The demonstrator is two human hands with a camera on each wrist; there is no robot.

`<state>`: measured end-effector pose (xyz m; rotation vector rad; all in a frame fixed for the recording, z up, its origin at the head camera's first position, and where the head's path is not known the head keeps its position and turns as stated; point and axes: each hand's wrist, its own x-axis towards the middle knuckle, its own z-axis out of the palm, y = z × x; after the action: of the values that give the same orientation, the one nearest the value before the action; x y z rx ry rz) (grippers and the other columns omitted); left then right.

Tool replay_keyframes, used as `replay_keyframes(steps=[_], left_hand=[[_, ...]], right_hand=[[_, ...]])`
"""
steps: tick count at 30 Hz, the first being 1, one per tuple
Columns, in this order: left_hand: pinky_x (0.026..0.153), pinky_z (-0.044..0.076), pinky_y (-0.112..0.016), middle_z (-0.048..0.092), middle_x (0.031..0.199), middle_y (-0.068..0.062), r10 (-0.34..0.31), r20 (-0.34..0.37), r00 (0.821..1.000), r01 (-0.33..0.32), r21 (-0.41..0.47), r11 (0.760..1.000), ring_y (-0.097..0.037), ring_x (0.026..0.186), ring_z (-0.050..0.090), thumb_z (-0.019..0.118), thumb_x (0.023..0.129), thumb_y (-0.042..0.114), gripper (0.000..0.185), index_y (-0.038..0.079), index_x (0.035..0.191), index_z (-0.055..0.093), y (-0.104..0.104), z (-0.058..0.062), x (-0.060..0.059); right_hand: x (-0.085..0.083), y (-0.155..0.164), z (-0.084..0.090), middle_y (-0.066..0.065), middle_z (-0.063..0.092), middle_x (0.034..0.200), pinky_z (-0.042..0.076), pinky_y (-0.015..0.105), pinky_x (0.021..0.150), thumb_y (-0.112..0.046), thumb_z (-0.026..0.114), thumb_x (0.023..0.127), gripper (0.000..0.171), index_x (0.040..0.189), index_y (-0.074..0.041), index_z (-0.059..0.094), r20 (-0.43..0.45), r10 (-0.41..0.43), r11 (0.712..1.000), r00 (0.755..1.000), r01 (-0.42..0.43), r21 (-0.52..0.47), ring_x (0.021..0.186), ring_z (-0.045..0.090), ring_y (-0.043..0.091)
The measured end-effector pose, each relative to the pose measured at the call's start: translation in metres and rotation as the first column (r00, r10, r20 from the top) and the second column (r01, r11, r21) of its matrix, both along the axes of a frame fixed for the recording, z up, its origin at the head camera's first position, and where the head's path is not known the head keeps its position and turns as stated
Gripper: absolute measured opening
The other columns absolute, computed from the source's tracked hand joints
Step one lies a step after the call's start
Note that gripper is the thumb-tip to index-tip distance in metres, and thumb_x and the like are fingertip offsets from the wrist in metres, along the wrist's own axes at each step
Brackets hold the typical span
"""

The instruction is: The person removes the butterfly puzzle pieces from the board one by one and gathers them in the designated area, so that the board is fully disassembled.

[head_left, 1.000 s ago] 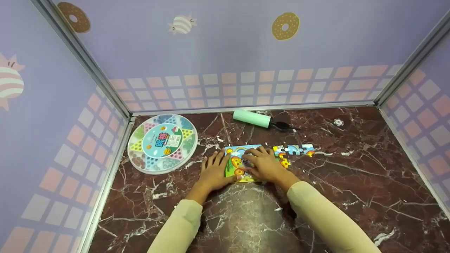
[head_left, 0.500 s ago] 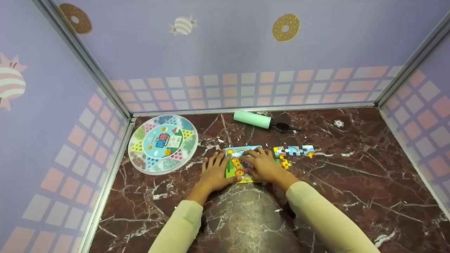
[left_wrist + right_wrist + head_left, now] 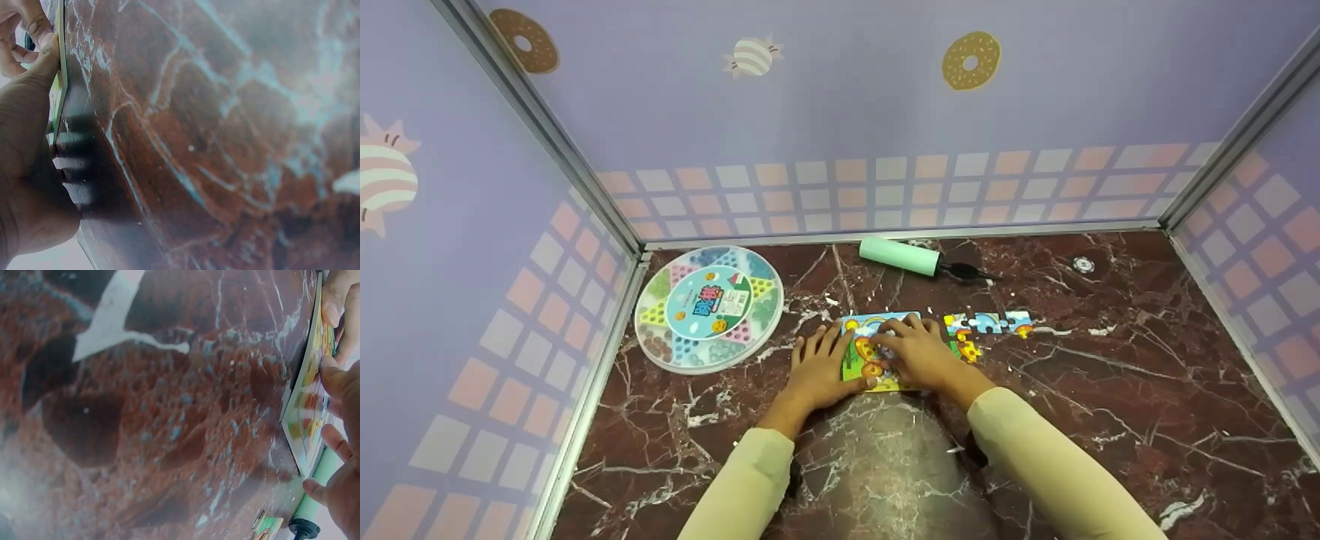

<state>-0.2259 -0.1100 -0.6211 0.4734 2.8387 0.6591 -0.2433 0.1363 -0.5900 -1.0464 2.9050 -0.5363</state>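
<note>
Jigsaw board (image 3: pixel 864 351) in bright yellow, green and sky blue lies flat on the marble tabletop (image 3: pixel 1110 390) straight ahead of me, between my two hands and partly covered by them. My left hand (image 3: pixel 817 373) is spread out, its fingers reaching forward along the board's left side and its thumb resting on the near edge; nothing is gripped in it. My right hand (image 3: pixel 921 351) sits over the right half, fingers apart and loosely bent, tips down on the printed surface; I cannot tell whether they pinch a piece there. Just beyond that hand, to the board's right, lie loose puzzle pieces (image 3: pixel 988 322): a row showing mostly blue sky, with an orange and green one nearer me. Behind the board lies a mint-green hand pump (image 3: pixel 900 256) on its side, its black nozzle (image 3: pixel 966 271) pointing right. Well to the left is a round Chinese checkers box (image 3: pixel 709 304), a blue label at its centre; far off to the right, a small round chip (image 3: pixel 1084 265) lies alone. Pale sleeves (image 3: pixel 742 480) cover my forearms, and a lilac wall (image 3: pixel 847 112) printed with doughnuts, a sweet and pink-and-white squares rises behind it all.
</note>
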Motion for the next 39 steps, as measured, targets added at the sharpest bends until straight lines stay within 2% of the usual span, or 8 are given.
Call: replay_keyframes(steps=[4,10,15,21,27,32,39], left_hand=[[0.138,0.004,-0.07,0.017,0.188,-0.006,0.004,0.005,1.0,-0.004,-0.003,1.0,-0.039,0.174,0.014,0.066,0.094,0.083,0.109,0.023,0.177,0.029,0.0005,0.0,-0.0001],[0.138,0.006,-0.07,0.018,0.187,-0.006,0.009,0.005,1.0,-0.009,-0.006,1.0,-0.039,0.173,0.015,0.065,0.093,0.083,0.109,0.023,0.177,0.03,0.0004,-0.0013,-0.0008],[0.138,0.005,-0.07,0.018,0.188,-0.006,0.008,0.007,1.0,-0.008,-0.009,1.0,-0.039,0.174,0.014,0.066,0.093,0.083,0.11,0.022,0.177,0.03,0.0002,-0.0019,-0.0009],[0.138,0.005,-0.069,0.018,0.187,-0.007,0.007,0.006,1.0,-0.007,-0.013,1.0,-0.039,0.173,0.015,0.067,0.093,0.082,0.11,0.021,0.177,0.03,0.0005,-0.0004,-0.0008],[0.138,0.006,-0.07,0.019,0.187,-0.006,0.011,0.002,1.0,-0.011,-0.003,1.0,-0.039,0.173,0.016,0.066,0.093,0.083,0.11,0.021,0.177,0.031,0.0004,-0.0018,-0.0006],[0.138,0.005,-0.07,0.016,0.188,-0.006,0.013,0.032,0.999,-0.012,-0.017,1.0,-0.039,0.174,0.013,0.066,0.092,0.084,0.113,0.022,0.178,0.028,0.0008,0.0005,-0.0003],[0.138,0.005,-0.071,0.017,0.188,-0.008,0.013,0.031,0.999,-0.013,-0.009,1.0,-0.04,0.173,0.014,0.067,0.091,0.084,0.114,0.021,0.178,0.028,0.0018,0.005,0.0006]], right_hand=[[0.0002,-0.0014,0.0006,0.006,0.067,0.145,0.042,0.08,0.111,-0.03,0.076,0.106,0.041,0.146,-0.023,0.072,-0.009,-0.004,1.0,1.0,0.005,0.011,0.125,0.057,0.034],[0.0008,-0.003,0.0007,0.007,0.067,0.143,0.045,0.078,0.107,-0.028,0.076,0.107,0.039,0.145,-0.023,0.072,-0.023,-0.014,1.0,1.0,0.014,0.016,0.126,0.06,0.034],[0.002,-0.0042,0.0011,0.007,0.066,0.145,0.047,0.076,0.104,-0.031,0.077,0.106,0.043,0.147,-0.023,0.07,-0.017,-0.024,0.999,1.0,0.024,0.021,0.129,0.061,0.035],[0.0022,-0.0049,0.001,0.01,0.066,0.148,0.048,0.076,0.102,-0.024,0.083,0.1,0.048,0.147,-0.021,0.07,-0.018,-0.029,1.0,0.999,0.029,0.012,0.132,0.062,0.037],[0.0026,-0.0051,0.0007,0.01,0.065,0.149,0.049,0.074,0.1,-0.024,0.082,0.101,0.048,0.148,-0.021,0.069,-0.001,-0.029,1.0,1.0,0.029,0.002,0.131,0.062,0.04],[0.0042,-0.0055,0.002,0.011,0.064,0.149,0.05,0.071,0.098,-0.021,0.082,0.102,0.048,0.148,-0.021,0.069,-0.002,-0.022,1.0,1.0,0.022,-0.008,0.128,0.061,0.041],[0.0038,-0.0055,0.0022,0.012,0.062,0.149,0.051,0.07,0.098,-0.02,0.081,0.103,0.047,0.148,-0.021,0.069,-0.004,-0.014,1.0,1.0,0.014,-0.005,0.13,0.06,0.042]])
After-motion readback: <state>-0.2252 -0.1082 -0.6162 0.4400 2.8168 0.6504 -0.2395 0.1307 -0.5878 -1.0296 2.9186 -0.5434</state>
